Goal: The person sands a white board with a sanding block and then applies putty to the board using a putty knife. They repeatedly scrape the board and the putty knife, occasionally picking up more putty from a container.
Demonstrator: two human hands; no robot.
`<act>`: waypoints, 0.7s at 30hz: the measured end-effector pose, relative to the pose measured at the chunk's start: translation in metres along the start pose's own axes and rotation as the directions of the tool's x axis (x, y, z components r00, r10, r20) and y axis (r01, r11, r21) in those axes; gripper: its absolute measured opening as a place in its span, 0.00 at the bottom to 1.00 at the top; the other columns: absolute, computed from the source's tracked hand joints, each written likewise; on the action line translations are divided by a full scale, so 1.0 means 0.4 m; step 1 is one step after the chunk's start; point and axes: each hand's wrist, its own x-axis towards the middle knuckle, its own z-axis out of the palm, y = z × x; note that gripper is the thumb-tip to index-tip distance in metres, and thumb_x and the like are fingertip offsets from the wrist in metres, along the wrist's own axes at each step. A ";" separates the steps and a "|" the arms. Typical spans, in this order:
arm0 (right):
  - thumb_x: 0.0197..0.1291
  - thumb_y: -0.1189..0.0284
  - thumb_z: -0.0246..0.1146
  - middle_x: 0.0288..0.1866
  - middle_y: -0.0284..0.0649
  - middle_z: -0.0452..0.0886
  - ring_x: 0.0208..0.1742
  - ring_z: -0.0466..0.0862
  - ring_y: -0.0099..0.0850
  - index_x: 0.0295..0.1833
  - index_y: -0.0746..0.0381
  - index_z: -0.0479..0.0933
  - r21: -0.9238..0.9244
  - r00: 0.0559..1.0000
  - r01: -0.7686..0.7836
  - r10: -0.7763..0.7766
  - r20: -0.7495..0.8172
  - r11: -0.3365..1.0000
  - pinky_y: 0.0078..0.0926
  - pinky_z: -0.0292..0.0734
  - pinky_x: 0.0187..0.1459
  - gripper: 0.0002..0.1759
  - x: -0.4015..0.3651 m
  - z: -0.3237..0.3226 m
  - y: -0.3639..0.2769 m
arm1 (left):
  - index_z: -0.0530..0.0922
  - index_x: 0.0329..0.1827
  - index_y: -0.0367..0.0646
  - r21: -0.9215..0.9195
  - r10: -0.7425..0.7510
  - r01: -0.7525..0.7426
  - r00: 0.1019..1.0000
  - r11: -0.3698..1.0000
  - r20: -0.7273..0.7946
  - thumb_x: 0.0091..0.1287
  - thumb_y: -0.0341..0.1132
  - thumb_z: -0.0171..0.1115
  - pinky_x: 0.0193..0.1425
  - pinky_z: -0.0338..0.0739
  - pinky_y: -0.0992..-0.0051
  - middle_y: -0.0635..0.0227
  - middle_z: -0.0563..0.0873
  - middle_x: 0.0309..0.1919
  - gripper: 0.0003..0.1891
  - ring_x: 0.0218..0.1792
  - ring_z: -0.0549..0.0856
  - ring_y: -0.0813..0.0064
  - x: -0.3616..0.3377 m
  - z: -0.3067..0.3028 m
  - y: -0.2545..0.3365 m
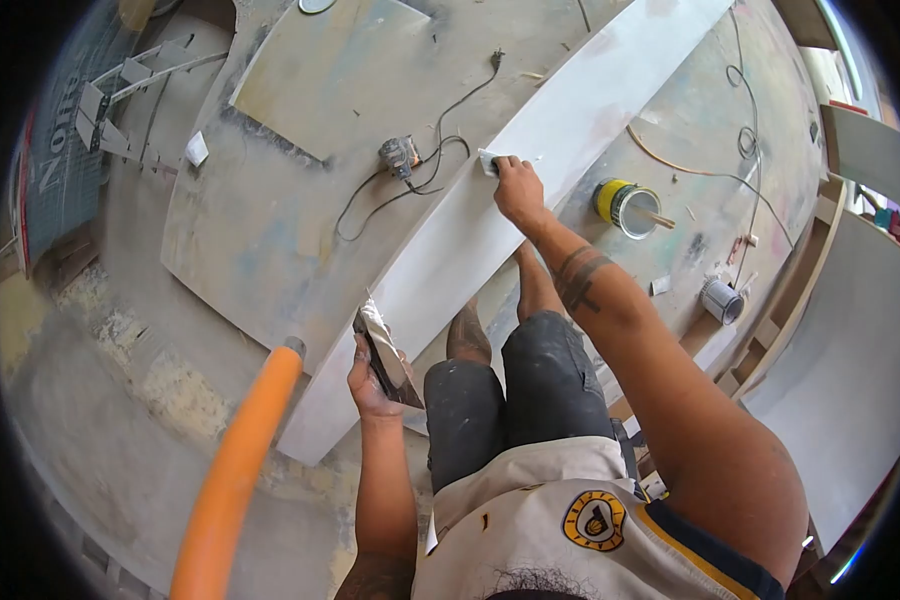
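Observation:
A long white board [450, 235] runs diagonally from the lower left to the top right. My right hand [519, 190] is closed round a small scraper [488, 163], its blade against the board's far edge. Over the near left part of the board, my left hand [372, 380] grips a wide dark blade [385, 358] that carries white paste along its edge. An open can with a yellow label [625, 205] stands right of the board, a stick resting in it.
An orange pipe [240, 470] rises at the lower left. A corded power tool [400, 157] lies beyond the board. Cables and a small tin [721, 300] are at the right. A folded metal ladder [120, 95] is at the upper left.

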 end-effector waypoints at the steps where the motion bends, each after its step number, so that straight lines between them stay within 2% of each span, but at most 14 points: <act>1: 0.56 0.79 0.59 0.50 0.46 0.82 0.51 0.80 0.48 0.51 0.61 0.78 -0.002 1.000 0.004 -0.004 0.001 1.000 0.44 0.81 0.52 0.16 -0.021 0.018 -0.015 | 0.74 0.67 0.46 -0.004 0.003 -0.003 1.000 1.000 0.001 0.81 0.46 0.45 0.18 0.67 0.76 0.65 0.83 0.58 0.20 0.30 0.87 0.70 -0.011 -0.009 0.008; 3: 0.55 0.79 0.60 0.51 0.46 0.81 0.52 0.80 0.49 0.52 0.62 0.77 0.013 0.998 0.058 -0.059 0.009 0.998 0.44 0.80 0.53 0.17 -0.066 0.057 -0.050 | 0.73 0.68 0.46 0.102 0.064 -0.055 0.994 0.993 -0.094 0.81 0.46 0.45 0.18 0.67 0.76 0.66 0.83 0.57 0.21 0.28 0.86 0.71 -0.033 -0.028 0.019; 7: 0.54 0.80 0.60 0.51 0.48 0.80 0.55 0.78 0.50 0.53 0.63 0.76 0.029 0.990 0.140 -0.140 0.029 0.990 0.44 0.78 0.56 0.18 -0.152 0.130 -0.128 | 0.73 0.67 0.46 0.112 0.062 -0.053 0.995 0.992 -0.074 0.81 0.46 0.46 0.18 0.69 0.74 0.66 0.83 0.56 0.20 0.28 0.85 0.71 -0.042 -0.067 0.037; 8: 0.54 0.80 0.60 0.53 0.47 0.80 0.56 0.78 0.49 0.53 0.63 0.76 0.031 0.986 0.159 -0.160 0.049 0.987 0.43 0.78 0.57 0.18 -0.176 0.144 -0.146 | 0.73 0.67 0.45 0.102 0.082 -0.069 0.988 0.992 -0.129 0.81 0.46 0.46 0.18 0.70 0.74 0.66 0.83 0.56 0.20 0.28 0.85 0.71 -0.043 -0.077 0.036; 10: 0.55 0.79 0.60 0.54 0.46 0.80 0.57 0.78 0.48 0.53 0.63 0.76 0.033 0.964 0.216 -0.218 0.153 0.976 0.42 0.77 0.58 0.18 -0.222 0.154 -0.177 | 0.74 0.65 0.44 0.053 0.089 -0.078 0.964 0.996 -0.250 0.80 0.45 0.48 0.19 0.76 0.71 0.64 0.84 0.54 0.19 0.29 0.86 0.71 -0.042 -0.076 0.034; 11: 0.55 0.79 0.60 0.53 0.46 0.80 0.58 0.78 0.48 0.53 0.62 0.76 0.038 0.947 0.247 -0.250 0.201 0.968 0.42 0.77 0.58 0.17 -0.230 0.161 -0.185 | 0.74 0.65 0.44 0.050 0.094 -0.084 0.965 0.995 -0.245 0.80 0.45 0.48 0.19 0.76 0.71 0.64 0.84 0.54 0.19 0.29 0.86 0.71 -0.035 -0.087 0.036; 12: 0.57 0.79 0.58 0.55 0.44 0.81 0.58 0.79 0.47 0.53 0.63 0.76 0.012 0.890 0.265 -0.250 0.382 0.964 0.42 0.78 0.59 0.16 -0.229 0.147 -0.196 | 0.74 0.65 0.43 0.021 0.041 -0.038 0.983 0.999 -0.179 0.79 0.43 0.50 0.37 0.79 0.69 0.64 0.85 0.54 0.19 0.39 0.86 0.70 -0.029 -0.096 0.038; 13: 0.57 0.79 0.58 0.55 0.44 0.81 0.58 0.79 0.47 0.53 0.63 0.76 0.011 0.888 0.271 -0.255 0.383 0.962 0.42 0.78 0.59 0.16 -0.239 0.130 -0.205 | 0.75 0.66 0.42 -0.003 -0.011 0.011 0.994 1.000 -0.112 0.77 0.41 0.53 0.55 0.82 0.67 0.65 0.86 0.53 0.20 0.50 0.86 0.69 -0.029 -0.105 0.038; 15: 0.60 0.79 0.56 0.58 0.43 0.81 0.58 0.80 0.46 0.54 0.63 0.77 0.138 0.884 0.278 -0.310 0.350 0.951 0.42 0.78 0.58 0.16 -0.258 0.091 -0.212 | 0.75 0.66 0.42 0.051 0.024 -0.017 0.990 0.999 -0.136 0.78 0.42 0.53 0.57 0.81 0.67 0.65 0.86 0.54 0.19 0.52 0.86 0.69 -0.013 -0.099 0.023; 16: 0.59 0.80 0.57 0.61 0.43 0.81 0.60 0.80 0.45 0.60 0.63 0.76 0.154 0.894 0.328 -0.359 0.269 0.932 0.41 0.79 0.59 0.21 -0.269 0.044 -0.214 | 0.75 0.66 0.42 0.064 0.010 0.001 0.985 0.998 -0.173 0.78 0.42 0.53 0.58 0.80 0.66 0.64 0.86 0.55 0.20 0.53 0.86 0.69 -0.001 -0.089 0.015; 17: 0.59 0.80 0.57 0.61 0.43 0.81 0.60 0.80 0.45 0.60 0.63 0.76 0.151 0.892 0.331 -0.361 0.271 0.932 0.41 0.79 0.59 0.21 -0.280 -0.006 -0.216 | 0.75 0.66 0.41 0.074 -0.005 0.021 0.977 0.997 -0.212 0.78 0.43 0.53 0.60 0.80 0.66 0.64 0.86 0.56 0.20 0.54 0.85 0.68 0.014 -0.079 0.008; 19: 0.57 0.82 0.59 0.63 0.43 0.80 0.64 0.79 0.45 0.64 0.61 0.75 0.333 0.921 0.320 -0.373 0.109 0.887 0.40 0.79 0.61 0.27 -0.295 -0.124 -0.221 | 0.72 0.69 0.41 0.107 -0.049 0.073 0.977 0.992 -0.206 0.77 0.44 0.54 0.62 0.79 0.63 0.62 0.84 0.58 0.23 0.58 0.84 0.66 0.061 -0.061 -0.006; 20: 0.55 0.83 0.61 0.66 0.43 0.79 0.67 0.78 0.45 0.68 0.58 0.73 0.403 0.904 0.351 -0.418 0.089 0.845 0.38 0.78 0.64 0.32 -0.298 -0.189 -0.215 | 0.69 0.72 0.42 0.180 -0.073 0.110 0.977 0.977 -0.202 0.77 0.44 0.54 0.65 0.77 0.62 0.61 0.83 0.61 0.25 0.60 0.83 0.64 0.090 -0.040 -0.018; 21: 0.58 0.81 0.62 0.69 0.44 0.76 0.68 0.77 0.43 0.70 0.56 0.71 0.460 0.879 0.401 -0.474 0.050 0.792 0.38 0.77 0.66 0.32 -0.303 -0.232 -0.193 | 0.67 0.75 0.43 0.254 -0.096 0.146 0.975 0.956 -0.201 0.77 0.44 0.55 0.68 0.75 0.61 0.60 0.81 0.64 0.27 0.63 0.82 0.62 0.123 -0.017 -0.032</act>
